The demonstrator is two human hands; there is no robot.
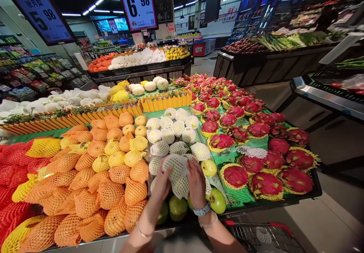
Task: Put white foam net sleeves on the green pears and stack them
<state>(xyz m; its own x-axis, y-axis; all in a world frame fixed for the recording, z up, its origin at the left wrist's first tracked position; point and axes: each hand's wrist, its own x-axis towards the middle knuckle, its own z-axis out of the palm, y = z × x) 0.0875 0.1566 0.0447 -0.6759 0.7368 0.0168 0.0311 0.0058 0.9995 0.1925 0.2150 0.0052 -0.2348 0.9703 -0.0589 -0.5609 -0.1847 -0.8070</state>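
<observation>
A guava in a white foam net (175,166) is held up between my two hands over the guava section of the fruit stand. My left hand (162,179) grips it from the left side, thumb toward the front. On its right side my right hand (196,181) closes on it, with a watch at the wrist; some fingers are hidden behind the fruit. Below and around lie more netted guavas (180,186) and several bare green guavas (217,200). A pale yellow-green fruit (209,167) rests right of my right hand.
Orange-netted pears (113,203) fill the left side, with red-netted fruit (14,169) farther left. Dragon fruit (236,175) spread on green matting to the right. A low yellow fence (167,100) runs behind. A shopping cart (256,234) stands at lower right.
</observation>
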